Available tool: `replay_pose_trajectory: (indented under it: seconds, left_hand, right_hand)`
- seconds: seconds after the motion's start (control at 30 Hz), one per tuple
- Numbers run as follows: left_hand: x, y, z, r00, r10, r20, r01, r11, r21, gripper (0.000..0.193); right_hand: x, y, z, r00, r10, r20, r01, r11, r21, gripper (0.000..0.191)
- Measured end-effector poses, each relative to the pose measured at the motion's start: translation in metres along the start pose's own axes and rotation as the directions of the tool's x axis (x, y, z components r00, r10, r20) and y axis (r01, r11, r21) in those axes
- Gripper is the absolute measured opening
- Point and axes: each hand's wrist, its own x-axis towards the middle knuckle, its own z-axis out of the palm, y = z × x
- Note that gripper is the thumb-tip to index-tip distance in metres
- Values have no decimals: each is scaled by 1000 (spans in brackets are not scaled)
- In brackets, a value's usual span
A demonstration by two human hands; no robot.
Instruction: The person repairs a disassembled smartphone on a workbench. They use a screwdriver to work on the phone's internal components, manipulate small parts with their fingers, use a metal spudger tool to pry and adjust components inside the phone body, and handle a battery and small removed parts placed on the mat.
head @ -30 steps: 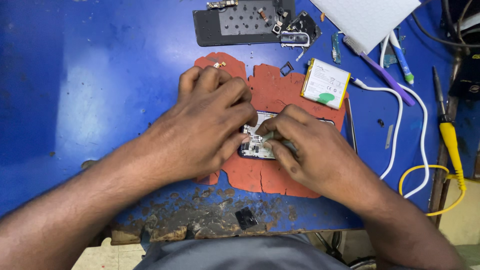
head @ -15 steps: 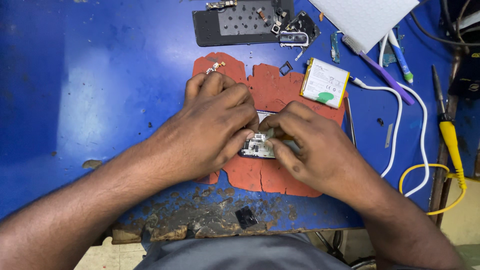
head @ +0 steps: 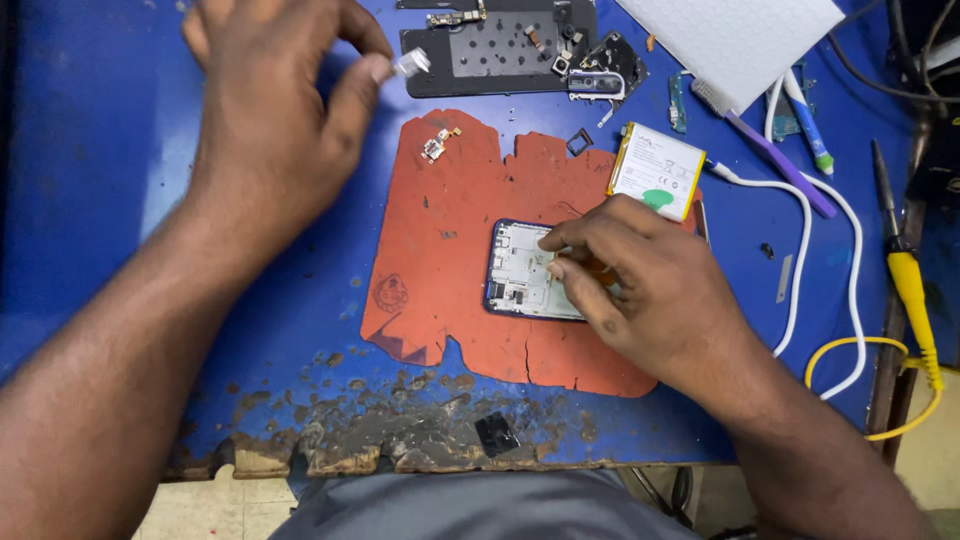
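Observation:
An opened phone body [head: 520, 270] lies on a worn red mat [head: 450, 230] on the blue bench. My right hand [head: 640, 285] rests on the phone's right half, fingertips pressed on its inner frame, an orange strip showing under the fingers. My left hand [head: 275, 110] is raised at the upper left, pinching a small silvery part [head: 410, 65] between thumb and forefinger, close to the dark phone back cover [head: 490, 50].
A white battery [head: 655, 170] lies at the mat's upper right. A tiny part [head: 435, 148] sits on the mat's top left. White cable [head: 800, 250], purple brush [head: 765, 150], yellow-handled tool [head: 910, 290] and white sheet [head: 730, 35] are on the right. The front bench edge is chipped.
My left hand has left the phone and moved up and left, now holding a small silvery part. My right hand stays on the phone, which is now uncovered.

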Motion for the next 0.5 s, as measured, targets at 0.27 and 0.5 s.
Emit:
replay_pose_trajectory:
  seconds: [0.27,0.5]
  left_hand:
    - [-4,-22,6,998,-59,27,56,993,103,8]
    - [-7,-24,5,1000,-31,4,30,982,188,12]
  right_hand:
    - [-5,1,-3,1000,-29,-6,29,999,-34,15]
    - [-7,-3,0,998,2,55,-1,1000,-24,13]
